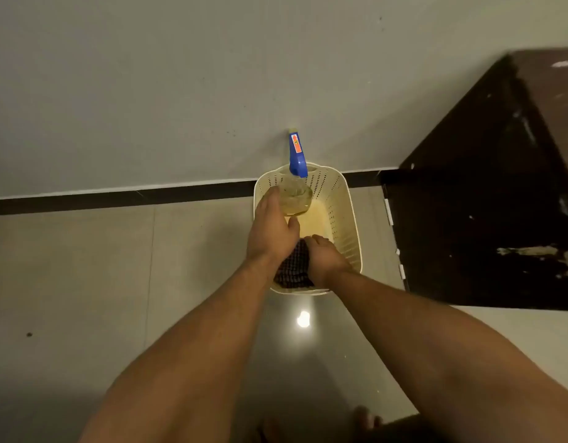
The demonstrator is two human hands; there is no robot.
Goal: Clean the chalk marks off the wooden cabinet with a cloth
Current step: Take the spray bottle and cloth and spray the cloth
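Observation:
A cream perforated basket [343,219] stands on the tiled floor against the wall. Inside it a clear spray bottle [297,196] with a blue trigger head stands upright, holding yellowish liquid. My left hand [271,230] wraps around the bottle's body. A dark checked cloth [292,266] lies at the basket's near end, and my right hand [324,259] grips it. The dark wooden cabinet [487,199] stands at the right, with whitish chalk marks [532,252] on its side.
A grey wall runs across the back with a black skirting strip [116,198] at its foot. Glossy floor tiles show a bright light reflection [303,319] just in front of the basket. My toes [365,420] show at the bottom edge.

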